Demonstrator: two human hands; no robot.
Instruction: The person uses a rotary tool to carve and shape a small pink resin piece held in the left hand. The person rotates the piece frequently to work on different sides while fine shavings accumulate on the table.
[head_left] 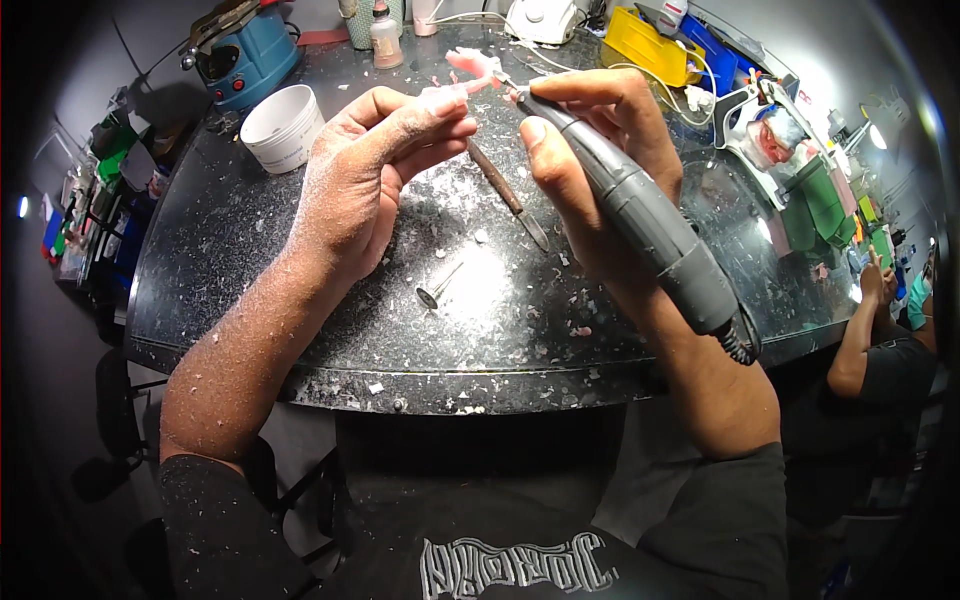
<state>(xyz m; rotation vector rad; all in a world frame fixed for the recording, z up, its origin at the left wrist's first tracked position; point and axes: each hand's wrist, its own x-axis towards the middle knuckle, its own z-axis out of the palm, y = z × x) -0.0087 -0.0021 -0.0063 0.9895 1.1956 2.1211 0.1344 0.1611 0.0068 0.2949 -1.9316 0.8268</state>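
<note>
Between the thumb and fingers of my left hand (345, 185) is a small pink denture piece (478, 68), partly hidden by the fingertips. White dust coats this hand and forearm. My right hand (620, 120) grips a dark grey rotary handpiece (640, 210), its coiled cord hanging from the back end. The handpiece tip is close beside the pink piece; whether they touch I cannot tell. Below the hands lies a wax knife (495, 180) with a brown handle. Nearer to me rests a small disc on a metal shank (432, 296).
Shavings and white dust cover the black table (340, 340). A white tub (280, 130) stands left, near a blue machine (255, 60). Behind are a dropper bottle (385, 40) and a yellow bin (650, 48). At right stands a white frame (745, 120); another person's arm (860, 330) shows beyond.
</note>
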